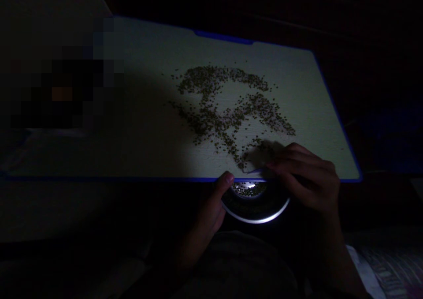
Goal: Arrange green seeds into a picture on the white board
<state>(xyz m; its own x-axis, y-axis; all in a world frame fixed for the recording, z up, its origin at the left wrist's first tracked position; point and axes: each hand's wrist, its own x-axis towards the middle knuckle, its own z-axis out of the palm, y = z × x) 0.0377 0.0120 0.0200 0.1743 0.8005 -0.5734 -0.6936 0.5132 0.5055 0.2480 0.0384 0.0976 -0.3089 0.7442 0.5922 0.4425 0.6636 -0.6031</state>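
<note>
Small greenish-brown seeds (211, 118) lie scattered in curved bands over a pale board with a blue rim (115, 178). Under the board's near edge is a round bowl with a shiny metal rim (259, 221), some seeds inside it. My left hand (213, 208) grips the bowl's left side, thumb up by the board's edge, its other fingers mostly hidden. Above the bowl's right side, my right hand (309, 175) is closed, pinching a small thin flat piece (258, 158) against the board beside the seeds. Its material is too dim to tell.
The scene is very dark, with light mainly on the board. A blurred-out patch (62, 87) covers the far left. Dim blue material (393, 131) is at the right, and a patterned cloth (393, 263) at the lower right.
</note>
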